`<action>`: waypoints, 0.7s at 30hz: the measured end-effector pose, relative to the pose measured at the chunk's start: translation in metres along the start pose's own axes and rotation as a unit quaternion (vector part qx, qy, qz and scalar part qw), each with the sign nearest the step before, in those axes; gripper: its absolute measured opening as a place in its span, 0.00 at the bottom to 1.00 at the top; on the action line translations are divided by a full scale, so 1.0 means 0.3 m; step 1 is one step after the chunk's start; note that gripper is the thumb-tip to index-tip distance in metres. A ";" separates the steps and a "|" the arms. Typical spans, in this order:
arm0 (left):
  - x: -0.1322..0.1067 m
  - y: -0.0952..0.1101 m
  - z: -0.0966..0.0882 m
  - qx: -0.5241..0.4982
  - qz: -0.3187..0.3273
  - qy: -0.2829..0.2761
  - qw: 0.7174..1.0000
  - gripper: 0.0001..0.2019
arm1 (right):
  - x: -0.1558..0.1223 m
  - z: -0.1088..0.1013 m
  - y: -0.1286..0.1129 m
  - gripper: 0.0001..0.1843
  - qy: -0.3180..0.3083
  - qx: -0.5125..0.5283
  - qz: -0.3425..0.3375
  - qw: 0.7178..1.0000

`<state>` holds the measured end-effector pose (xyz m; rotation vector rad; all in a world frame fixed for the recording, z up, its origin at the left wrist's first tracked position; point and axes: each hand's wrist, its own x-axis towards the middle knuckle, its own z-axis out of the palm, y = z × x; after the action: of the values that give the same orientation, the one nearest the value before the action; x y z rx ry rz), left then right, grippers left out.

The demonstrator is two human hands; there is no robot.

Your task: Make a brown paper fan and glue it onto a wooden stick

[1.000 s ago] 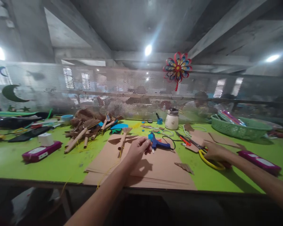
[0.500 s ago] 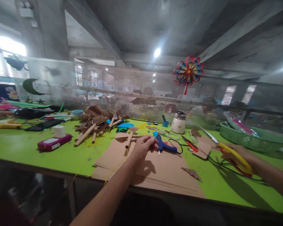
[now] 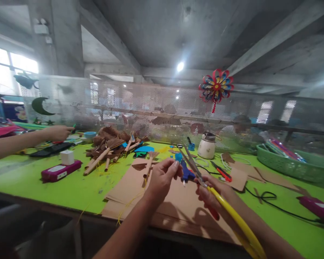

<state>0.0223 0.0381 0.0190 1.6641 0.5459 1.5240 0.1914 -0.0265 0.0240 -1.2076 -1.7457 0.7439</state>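
My left hand (image 3: pixel 163 178) is closed in a pinch on a small blue paper piece (image 3: pixel 179 157), held up over the brown sheets. My right hand (image 3: pixel 212 192) grips a pair of scissors (image 3: pixel 224 207) with yellow and red handles. Their blades are apart and point up toward the blue piece, close beside it. Behind my hands a blue glue gun (image 3: pixel 187 174) lies on the brown paper sheets (image 3: pixel 178 212). Left of my left hand rests a rolled brown paper figure (image 3: pixel 149 165) with a fringed top and yellow string.
Brown paper rolls (image 3: pixel 104 154) are heaped at the back left. A purple power strip (image 3: pixel 61 171) lies at left, near a co-worker's hand (image 3: pixel 58 133). A cream jug (image 3: pixel 206 147), a red cutter (image 3: pixel 224 174) and a green basket (image 3: pixel 294 162) stand or lie to the right.
My right hand has brought the scissors leftward from the right side to the blue piece. My left hand keeps its pinch. A co-worker's arm has reached farther in at left.
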 end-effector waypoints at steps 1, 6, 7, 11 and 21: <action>-0.004 0.012 -0.002 0.002 0.000 -0.001 1.000 0.13 | -0.004 0.011 -0.003 0.27 -0.001 0.001 -0.003 1.000; -0.034 0.069 0.000 -0.002 -0.022 -0.032 0.999 0.12 | -0.035 0.054 -0.004 0.29 -0.014 0.025 -0.015 0.999; -0.042 0.078 0.002 -0.002 -0.025 -0.036 0.999 0.12 | -0.043 0.063 -0.001 0.29 -0.017 0.041 -0.019 0.999; -0.065 0.102 0.012 -0.011 -0.043 -0.042 0.998 0.12 | -0.079 0.097 0.019 0.31 -0.016 0.103 -0.023 0.994; -0.084 0.141 0.038 0.011 -0.041 -0.053 0.998 0.13 | -0.138 0.081 -0.010 0.35 -0.023 0.116 -0.016 0.993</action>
<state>0.0204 -0.0089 0.0370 1.7070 0.5701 1.3671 0.1751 -0.0662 0.0026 -1.0093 -1.6609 0.9336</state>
